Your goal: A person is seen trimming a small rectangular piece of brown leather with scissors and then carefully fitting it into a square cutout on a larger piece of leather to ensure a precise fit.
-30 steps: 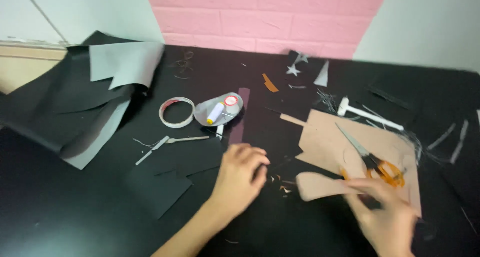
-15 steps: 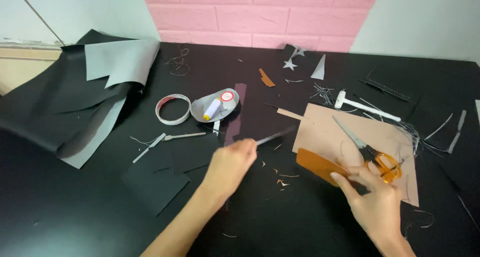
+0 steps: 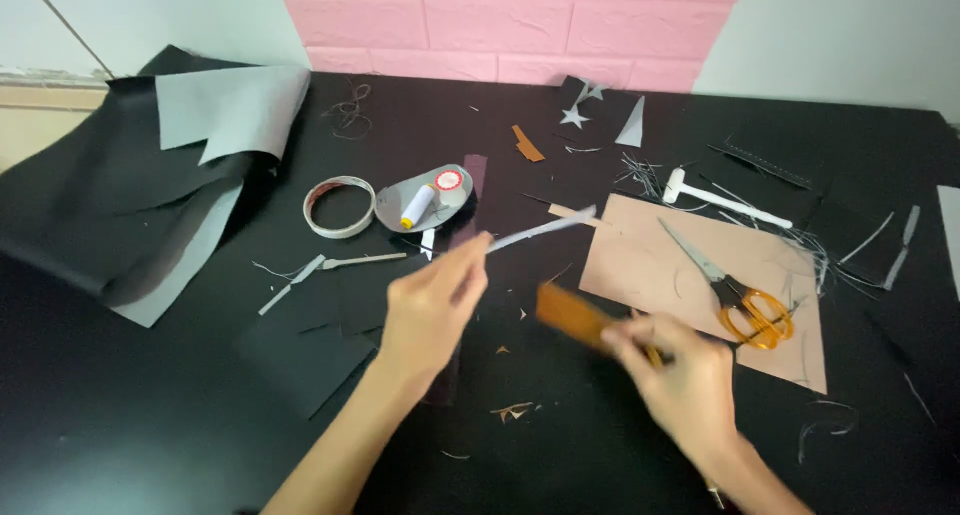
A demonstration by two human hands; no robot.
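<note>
1. Strip of grey material (image 3: 540, 228), thin and long, is being held above the black tabletop (image 3: 150, 425); its far end is pointing up and to the right, toward the tan sheet (image 3: 660, 275).
2. Left hand (image 3: 430, 310) is pinching the near end of that strip between thumb and fingers, closed on it.
3. Right hand (image 3: 685, 380) is gripping a brown leather piece (image 3: 575, 318) at its right end; the piece is sticking out to the left, tilted, just below the strip. The hand is blurred, so the finger placement is hard to read.
4. Orange-handled scissors (image 3: 735, 290) are lying on the tan sheet, blades pointing up-left, just beyond the right hand.
5. White mallet (image 3: 715, 197) is lying past the top edge of the tan sheet, among thin grey offcuts.
6. Tape roll (image 3: 338, 206) is sitting left of a grey oval scrap (image 3: 395, 207), which is carrying a yellow thread spool (image 3: 418, 206).
7. Large black sheet (image 3: 90, 215) with a grey underside is lying folded at the table's left edge.
8. Small grey star cutouts (image 3: 574, 118) and a grey triangle (image 3: 631, 127) are lying near the pink brick wall (image 3: 500, 25).
9. Small brown trimmings (image 3: 512, 410) are lying scattered between the two forearms.
</note>
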